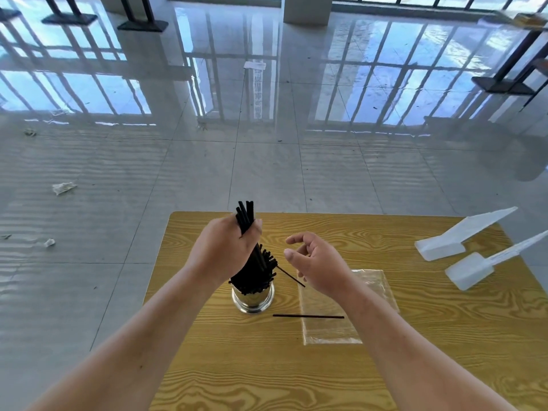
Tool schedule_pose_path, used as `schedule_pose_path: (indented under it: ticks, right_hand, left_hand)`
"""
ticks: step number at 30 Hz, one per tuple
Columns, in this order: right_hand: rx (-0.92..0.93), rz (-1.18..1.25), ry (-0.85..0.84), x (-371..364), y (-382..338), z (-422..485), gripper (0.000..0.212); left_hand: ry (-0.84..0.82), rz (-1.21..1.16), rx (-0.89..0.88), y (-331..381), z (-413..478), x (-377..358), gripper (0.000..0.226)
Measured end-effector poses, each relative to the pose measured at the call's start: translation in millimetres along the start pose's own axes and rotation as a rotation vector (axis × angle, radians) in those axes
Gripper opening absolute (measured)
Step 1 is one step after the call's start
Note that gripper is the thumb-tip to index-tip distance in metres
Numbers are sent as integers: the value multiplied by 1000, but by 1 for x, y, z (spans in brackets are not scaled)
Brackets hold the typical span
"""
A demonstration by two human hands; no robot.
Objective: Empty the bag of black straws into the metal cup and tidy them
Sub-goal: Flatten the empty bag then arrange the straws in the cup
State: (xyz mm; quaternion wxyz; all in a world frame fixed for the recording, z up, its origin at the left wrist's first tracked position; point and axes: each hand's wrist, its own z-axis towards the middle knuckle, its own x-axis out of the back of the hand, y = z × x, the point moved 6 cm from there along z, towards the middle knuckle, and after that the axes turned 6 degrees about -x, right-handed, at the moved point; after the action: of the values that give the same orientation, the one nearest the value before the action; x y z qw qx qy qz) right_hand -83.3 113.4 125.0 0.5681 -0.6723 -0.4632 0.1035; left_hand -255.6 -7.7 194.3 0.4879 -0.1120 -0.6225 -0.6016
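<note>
A shiny metal cup (253, 301) stands on the wooden table (326, 375), filled with black straws (257, 274). My left hand (222, 247) is clenched around a bundle of those straws above the cup; their tips stick out above my fist. My right hand (317, 262) hovers to the right of the cup, fingers curled and apart, holding nothing. One loose straw (308, 316) lies flat on the table in front of the cup, its right end over the clear plastic bag (329, 318). Another straw (292, 277) slants out from the cup toward my right hand.
Two white foam pieces (462, 235) (474, 269) lie at the table's right side. The table's far edge is just behind the cup, its left edge close to the cup. Scraps of paper (63, 187) lie on the tiled floor.
</note>
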Motion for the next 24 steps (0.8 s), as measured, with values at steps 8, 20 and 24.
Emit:
schedule_pose_path:
  ticks: [8,20,24]
  right_hand:
    - [-24,-12,11,-4,16,2,9]
    - [-216,-379,42,-1,103,22,5]
    - [-246,-498,27,-3,129,43,6]
  left_hand:
    - [-327,98,234,-48,-37,-57,72]
    - [-17,99,-321,29,-58,-76,20]
    - [-151,163,-424,34,-82,-134,15]
